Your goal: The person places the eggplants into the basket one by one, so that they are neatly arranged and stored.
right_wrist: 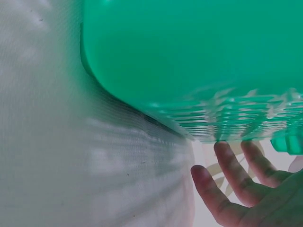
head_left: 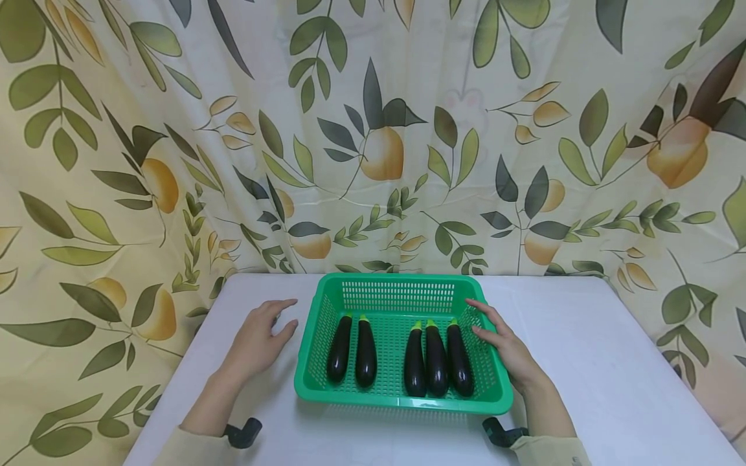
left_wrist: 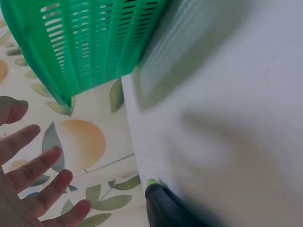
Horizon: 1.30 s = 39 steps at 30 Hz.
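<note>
A green perforated basket (head_left: 402, 279) stands on a white table (head_left: 612, 375) and holds several dark eggplants with green stems. Two of them (head_left: 340, 349) lie on the left and three (head_left: 436, 359) on the right. My left hand (head_left: 262, 340) rests flat on the table just left of the basket, fingers spread (left_wrist: 33, 189). A dark eggplant tip (left_wrist: 165, 208) lies on the table close under that hand; the head view hides it. My right hand (head_left: 504, 343) lies with straight fingers against the basket's right wall (right_wrist: 189, 61), fingers (right_wrist: 241, 189) reaching under its rim.
A leaf-and-fruit patterned curtain (head_left: 373, 129) hangs right behind the table and drapes past its left edge. The table's right half (head_left: 641, 401) is bare white cloth. Black camera straps (head_left: 245, 432) sit on both wrists.
</note>
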{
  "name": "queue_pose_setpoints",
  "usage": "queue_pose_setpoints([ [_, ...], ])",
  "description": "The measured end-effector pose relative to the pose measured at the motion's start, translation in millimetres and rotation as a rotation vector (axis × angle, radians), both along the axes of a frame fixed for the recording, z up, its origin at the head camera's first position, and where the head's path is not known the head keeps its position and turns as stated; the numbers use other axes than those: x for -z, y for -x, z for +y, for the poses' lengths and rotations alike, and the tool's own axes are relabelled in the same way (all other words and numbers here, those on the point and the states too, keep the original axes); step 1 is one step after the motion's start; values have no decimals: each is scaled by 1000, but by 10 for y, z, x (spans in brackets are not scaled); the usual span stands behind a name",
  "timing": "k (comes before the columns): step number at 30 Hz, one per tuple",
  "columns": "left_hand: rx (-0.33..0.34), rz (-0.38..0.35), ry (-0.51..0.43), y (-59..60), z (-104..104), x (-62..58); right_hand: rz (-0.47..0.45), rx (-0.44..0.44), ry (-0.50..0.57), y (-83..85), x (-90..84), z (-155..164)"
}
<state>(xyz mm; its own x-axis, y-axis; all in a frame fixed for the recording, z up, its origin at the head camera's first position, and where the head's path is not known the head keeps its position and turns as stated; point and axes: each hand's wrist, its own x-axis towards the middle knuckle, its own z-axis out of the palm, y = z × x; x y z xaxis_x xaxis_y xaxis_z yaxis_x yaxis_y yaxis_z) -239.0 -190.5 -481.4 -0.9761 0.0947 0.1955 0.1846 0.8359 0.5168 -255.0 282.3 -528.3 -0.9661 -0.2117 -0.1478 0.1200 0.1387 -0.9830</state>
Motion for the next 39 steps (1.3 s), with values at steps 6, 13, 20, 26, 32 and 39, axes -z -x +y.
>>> queue_pose_setpoints([
  [6, 0, -11, 27, -6, -70, 39, -1, -2, 2, -2, -2, 2],
  [13, -17, -49, 66, 3, -155, 96, 3, -5, 8, -5, 5, 2],
  [20, -50, -89, 116, 14, -243, 141, -1, -1, 9, -3, 7, 2],
  [26, -71, -117, 123, 47, -324, 192, -2, 0, 9, -5, 7, 0],
  [32, -86, -140, 134, 78, -420, 252, -1, 0, 9, -5, 3, 0],
  [39, -105, -180, 139, 89, -509, 318, 2, 3, 8, -10, -3, -2],
])
